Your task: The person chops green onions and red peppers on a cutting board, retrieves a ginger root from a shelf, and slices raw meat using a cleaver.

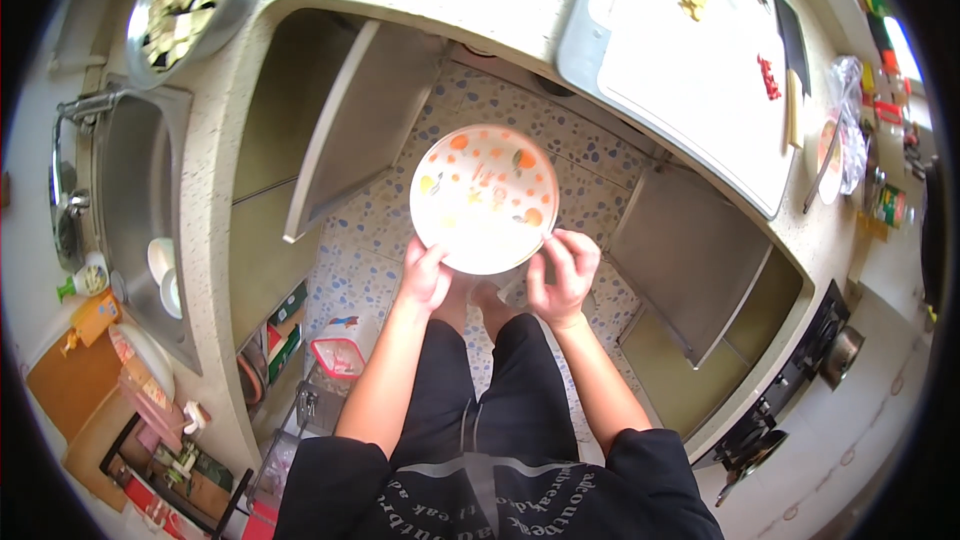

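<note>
A round white plate [484, 199] with an orange fruit pattern and some lettering is in front of me, above the floor. The near left of its rim is pinched between the thumb and fingers of my left hand [427, 275]. My right hand [566, 274] has its fingertips on the near right of the rim, with the fingers curled. Glare washes out the near part of the plate's surface.
Two cabinet doors stand open, one on the left [367, 112] and one on the right [686, 255]. A metal bowl of cut eggplant [180, 11] sits beside the sink [139, 195]. The white cutting board [675, 82] bears yellow pieces, red chopped pieces and a cleaver [793, 67]. A gas stove [802, 360] is at right.
</note>
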Demonstrator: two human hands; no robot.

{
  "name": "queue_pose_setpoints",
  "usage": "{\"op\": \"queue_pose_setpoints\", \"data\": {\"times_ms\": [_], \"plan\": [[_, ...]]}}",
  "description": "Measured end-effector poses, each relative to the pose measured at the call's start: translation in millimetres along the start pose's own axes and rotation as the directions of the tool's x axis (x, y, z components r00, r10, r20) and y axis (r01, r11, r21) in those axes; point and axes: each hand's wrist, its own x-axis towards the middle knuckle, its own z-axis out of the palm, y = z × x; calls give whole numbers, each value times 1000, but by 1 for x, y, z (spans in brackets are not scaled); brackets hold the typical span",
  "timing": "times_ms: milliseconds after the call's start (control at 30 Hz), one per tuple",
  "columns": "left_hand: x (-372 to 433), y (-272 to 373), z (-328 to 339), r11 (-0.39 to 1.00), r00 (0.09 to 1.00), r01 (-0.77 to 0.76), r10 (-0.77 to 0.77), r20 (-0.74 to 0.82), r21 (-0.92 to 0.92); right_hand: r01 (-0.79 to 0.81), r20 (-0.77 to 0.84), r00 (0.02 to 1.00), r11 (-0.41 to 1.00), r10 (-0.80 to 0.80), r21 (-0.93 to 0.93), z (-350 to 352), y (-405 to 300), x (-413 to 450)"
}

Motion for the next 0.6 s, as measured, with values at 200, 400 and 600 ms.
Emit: {"op": "queue_pose_setpoints", "data": {"times_ms": [200,400,600], "plan": [[-111,59,-53,990,983,-132,125,-137,-43,-150,220,971,960,98,238,35,-54,63],[-181,112,-51,947,924,-299,257,-284,-115,-35,603,763,918,-230,394,109,-138,151],[-195,146,-63,910,879,-407,366,-307,-80,246,643,712,958,-283,150,166,-164,153]]}}
